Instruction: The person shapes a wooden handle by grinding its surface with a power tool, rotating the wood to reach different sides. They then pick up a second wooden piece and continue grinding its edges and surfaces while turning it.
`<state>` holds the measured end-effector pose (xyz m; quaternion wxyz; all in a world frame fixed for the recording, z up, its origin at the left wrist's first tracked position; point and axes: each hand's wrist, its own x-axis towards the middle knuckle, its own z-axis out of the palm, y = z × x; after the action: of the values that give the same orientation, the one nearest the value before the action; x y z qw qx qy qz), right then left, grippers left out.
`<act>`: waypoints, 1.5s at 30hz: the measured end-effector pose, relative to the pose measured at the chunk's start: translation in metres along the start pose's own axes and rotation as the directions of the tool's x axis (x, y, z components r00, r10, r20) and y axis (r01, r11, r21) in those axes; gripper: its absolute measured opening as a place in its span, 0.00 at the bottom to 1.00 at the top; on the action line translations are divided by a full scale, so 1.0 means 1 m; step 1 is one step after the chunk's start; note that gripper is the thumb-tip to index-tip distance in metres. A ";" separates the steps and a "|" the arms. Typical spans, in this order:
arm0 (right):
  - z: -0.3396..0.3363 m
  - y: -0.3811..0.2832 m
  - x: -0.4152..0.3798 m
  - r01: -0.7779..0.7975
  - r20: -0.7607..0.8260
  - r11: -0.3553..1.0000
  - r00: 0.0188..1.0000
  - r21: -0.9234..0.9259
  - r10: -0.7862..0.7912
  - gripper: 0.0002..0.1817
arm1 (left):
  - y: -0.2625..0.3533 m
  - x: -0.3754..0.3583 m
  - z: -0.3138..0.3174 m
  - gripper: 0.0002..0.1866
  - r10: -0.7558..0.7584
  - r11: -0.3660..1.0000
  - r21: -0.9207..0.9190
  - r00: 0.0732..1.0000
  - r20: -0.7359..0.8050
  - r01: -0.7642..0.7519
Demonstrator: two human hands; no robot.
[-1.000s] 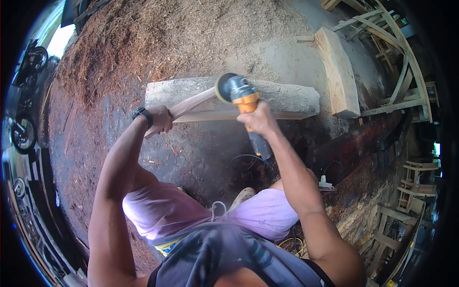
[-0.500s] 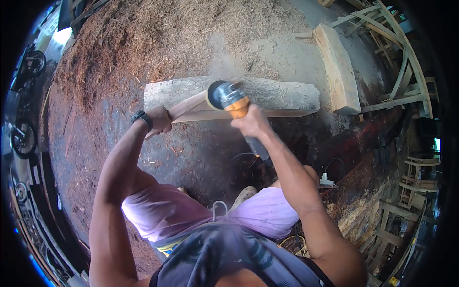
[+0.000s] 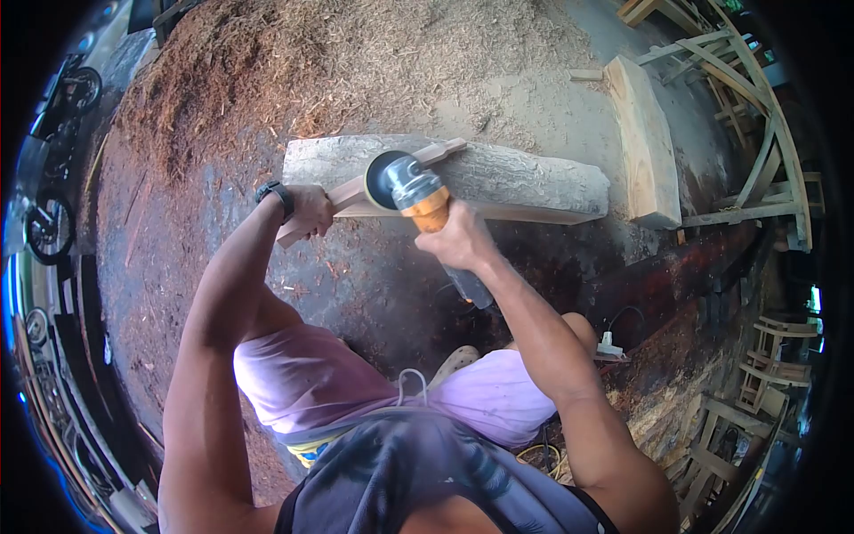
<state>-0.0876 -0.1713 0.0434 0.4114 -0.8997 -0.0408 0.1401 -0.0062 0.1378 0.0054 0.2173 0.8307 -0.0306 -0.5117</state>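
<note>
My left hand [image 3: 311,211] is closed around the near end of a slim wooden strip [image 3: 348,193], which slants up and rests across a rough-barked log [image 3: 534,181]. In my right hand [image 3: 458,238] is an orange and black angle grinder [image 3: 425,206], gripped by its body. The grinder's round disc [image 3: 382,181] overlaps the middle of the strip, a short way beyond my left fingers. Past the disc, the strip's far end shows over the top of the log.
A wide heap of shavings [image 3: 382,67] covers the floor behind the log. To the right lies a squared timber [image 3: 642,147], with a curved wooden frame [image 3: 765,133] beyond it. A white power plug [image 3: 608,343] sits by my right knee. Motorcycles [image 3: 53,222] stand at far left.
The grinder has moved left along the strip, closer to my left hand, uncovering the strip's far end. The dust plume above the disc has faded. My view has shifted slightly.
</note>
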 end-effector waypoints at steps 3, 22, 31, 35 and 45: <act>0.009 0.003 0.000 0.036 -0.006 0.999 0.999 -0.023 -0.036 0.29 | -0.001 0.003 0.001 0.09 0.002 0.999 -0.034 1.000 0.025 -0.001; -0.053 0.035 0.021 -0.180 -0.131 0.983 0.974 0.026 0.182 0.21 | -0.003 0.004 -0.002 0.09 -0.018 0.993 -0.119 0.999 0.048 0.023; 0.016 0.012 0.012 0.040 0.008 0.999 0.999 -0.009 -0.040 0.30 | 0.001 0.002 -0.003 0.09 -0.051 0.994 -0.099 0.998 0.024 0.053; -0.011 0.026 0.023 -0.092 0.008 0.996 0.996 -0.011 0.092 0.30 | 0.005 -0.004 -0.005 0.09 -0.057 0.995 -0.087 0.998 0.001 0.057; -0.054 0.067 0.034 -0.254 -0.159 0.966 0.953 0.044 0.258 0.21 | 0.002 0.001 -0.005 0.10 -0.031 0.989 -0.147 1.000 0.005 0.031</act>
<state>-0.0420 -0.2485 0.0188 0.4021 -0.9010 0.1117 0.1185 -0.0009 0.1377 0.0074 0.2698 0.8121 0.0197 -0.5171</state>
